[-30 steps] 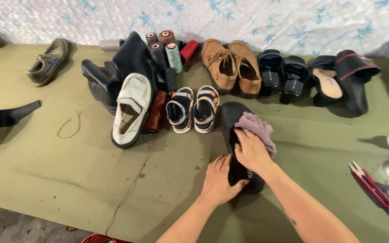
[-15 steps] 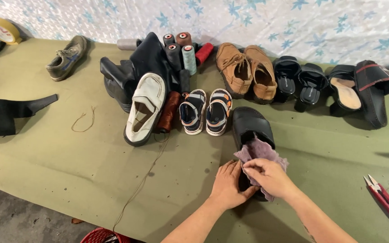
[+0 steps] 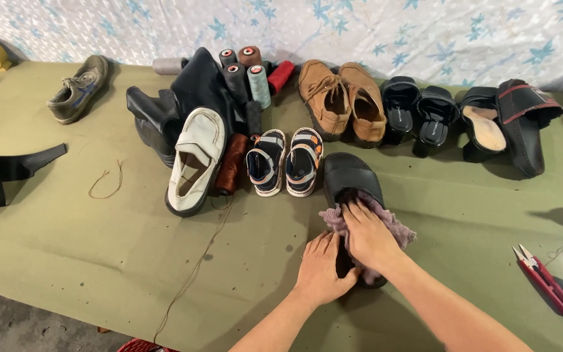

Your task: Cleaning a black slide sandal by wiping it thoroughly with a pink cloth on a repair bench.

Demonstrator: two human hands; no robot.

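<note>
A black slide sandal [image 3: 348,175] lies on the green table [image 3: 99,261], toe strap pointing away from me. My right hand [image 3: 369,238] presses a mauve cloth [image 3: 395,225] onto the sandal's footbed, just behind the strap. At the heel end my left hand [image 3: 320,267] lies flat against the sandal's left side and steadies it. The heel is hidden under both hands.
A row of footwear stands behind: a white loafer [image 3: 193,163], small striped sandals [image 3: 285,160], brown lace shoes [image 3: 343,98], black slides [image 3: 418,114], black boots [image 3: 171,104]. Thread spools [image 3: 252,75] stand at the back. Red snips [image 3: 542,277] lie at the right. A loose thread [image 3: 197,261] trails to the front edge.
My right hand with the cloth has slid from the strap end back along the footbed toward the heel. The camera view has shifted left and down.
</note>
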